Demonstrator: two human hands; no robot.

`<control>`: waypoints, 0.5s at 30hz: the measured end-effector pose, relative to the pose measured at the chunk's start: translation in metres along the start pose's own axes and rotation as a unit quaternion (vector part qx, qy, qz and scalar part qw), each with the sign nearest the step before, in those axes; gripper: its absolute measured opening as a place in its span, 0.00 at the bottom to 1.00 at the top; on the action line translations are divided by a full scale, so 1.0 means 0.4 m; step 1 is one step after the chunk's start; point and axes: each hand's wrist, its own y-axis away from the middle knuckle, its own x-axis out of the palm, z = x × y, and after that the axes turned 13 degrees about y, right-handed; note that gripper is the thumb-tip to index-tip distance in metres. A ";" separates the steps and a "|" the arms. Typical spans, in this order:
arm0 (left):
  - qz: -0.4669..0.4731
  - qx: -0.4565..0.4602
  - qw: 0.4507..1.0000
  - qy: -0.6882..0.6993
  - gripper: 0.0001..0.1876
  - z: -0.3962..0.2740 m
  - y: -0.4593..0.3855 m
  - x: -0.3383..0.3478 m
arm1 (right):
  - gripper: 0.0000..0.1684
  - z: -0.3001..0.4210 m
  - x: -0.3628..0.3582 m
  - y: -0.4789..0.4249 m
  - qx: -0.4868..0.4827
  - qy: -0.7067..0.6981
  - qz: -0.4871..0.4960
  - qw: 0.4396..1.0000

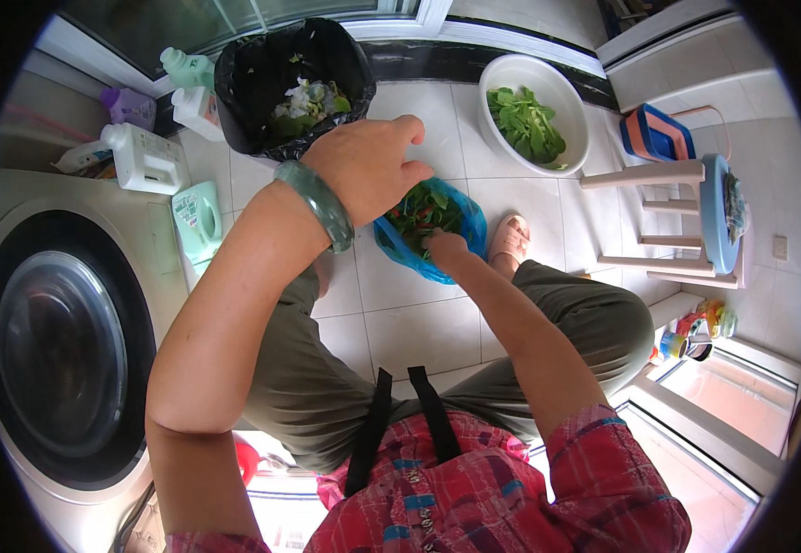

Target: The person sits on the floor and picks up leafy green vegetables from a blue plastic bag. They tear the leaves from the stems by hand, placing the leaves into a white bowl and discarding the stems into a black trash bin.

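My left hand (366, 162), with a green stone bangle (314, 206) at the wrist, is raised beside the near right rim of a bin lined with a black plastic bag (248, 104). Its thumb and fingers are apart, and nothing shows between them. White and green vegetable scraps (310, 104) lie in the bin. My right hand (445, 249) reaches into a blue plastic bag (473, 214) of leafy greens (435, 207) on the floor; its fingertips are hidden among the leaves. Beyond, a white basin (576, 110) holds loose green leaves (528, 128).
Detergent bottles (151, 159) stand at the left, beside a front-loading washing machine (62, 352). At the right are a stool with a blue seat (718, 214) and a small blue and pink container (657, 133). My slippered foot (511, 238) is beside the blue bag.
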 end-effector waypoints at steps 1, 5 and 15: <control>-0.006 0.006 1.000 0.009 0.16 -0.002 0.000 0.000 | 0.17 0.007 0.004 -0.003 -0.007 0.031 0.014 0.999; -0.007 -0.003 1.000 0.021 0.15 0.001 0.009 -0.005 | 0.16 0.035 0.010 0.006 -0.049 0.127 -0.011 0.991; 0.009 -0.013 1.000 0.002 0.15 -0.004 -0.003 -0.005 | 0.13 -0.106 -0.076 -0.016 0.024 -0.164 0.008 0.986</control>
